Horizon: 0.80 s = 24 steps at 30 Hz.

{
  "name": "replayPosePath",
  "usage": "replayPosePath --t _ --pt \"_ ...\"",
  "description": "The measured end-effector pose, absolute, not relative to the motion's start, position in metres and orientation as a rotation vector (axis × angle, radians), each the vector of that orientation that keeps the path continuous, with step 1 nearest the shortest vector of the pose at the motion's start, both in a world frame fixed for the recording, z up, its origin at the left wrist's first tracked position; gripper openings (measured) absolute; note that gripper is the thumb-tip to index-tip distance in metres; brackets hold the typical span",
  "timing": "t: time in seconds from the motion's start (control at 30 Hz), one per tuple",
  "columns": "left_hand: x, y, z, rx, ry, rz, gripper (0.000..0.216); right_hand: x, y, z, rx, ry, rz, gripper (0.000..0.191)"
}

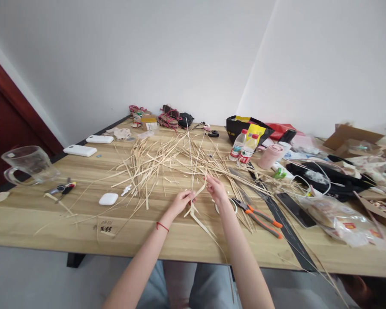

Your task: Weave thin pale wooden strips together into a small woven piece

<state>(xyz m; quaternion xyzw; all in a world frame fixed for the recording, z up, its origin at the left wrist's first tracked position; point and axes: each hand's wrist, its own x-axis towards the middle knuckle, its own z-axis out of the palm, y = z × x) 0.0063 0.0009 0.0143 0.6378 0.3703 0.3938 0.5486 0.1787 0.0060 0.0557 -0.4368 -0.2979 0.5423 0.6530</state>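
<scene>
My left hand [182,202], a red cord at its wrist, pinches the spot where two thin white sticks [189,159] meet, along with a pale flat strip. The sticks rise from my fingers in a narrow V. My right hand [216,189] has its fingers closed near the upper end of that pale strip [200,189], which spans the gap between both hands. A long tail of strip [204,228] hangs from below my left fingers towards the table's front edge. Beside my right wrist lies a white ring-shaped roll [234,207], partly hidden by the forearm.
Loose bamboo-like strips [144,161] cover the table's middle. Orange-handled pliers [260,218] and a phone [296,209] lie to the right, with two water bottles [247,150] behind. On the left are a white case [108,199], a glass jug [30,165] and small tools [62,188].
</scene>
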Motion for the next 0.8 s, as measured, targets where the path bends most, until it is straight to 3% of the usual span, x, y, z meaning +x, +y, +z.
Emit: replayPosePath --t 0.23,0.37,0.57,0.8 --pt "0.007 0.000 0.014 1.472 0.859 0.934 0.038 0.205 0.001 0.084 -0.824 -0.647 0.730 0.057" --pt "0.007 -0.001 0.015 1.486 0.860 0.960 0.039 0.216 0.002 0.084 -0.870 -0.682 0.585 0.048" --pt "0.007 -0.002 0.016 1.456 0.929 0.935 0.046 0.203 -0.005 0.062 -0.874 -0.804 0.638 0.028" --pt "0.006 0.001 0.013 1.428 1.020 1.012 0.048 0.191 -0.012 0.024 -0.870 -0.871 0.856 0.023"
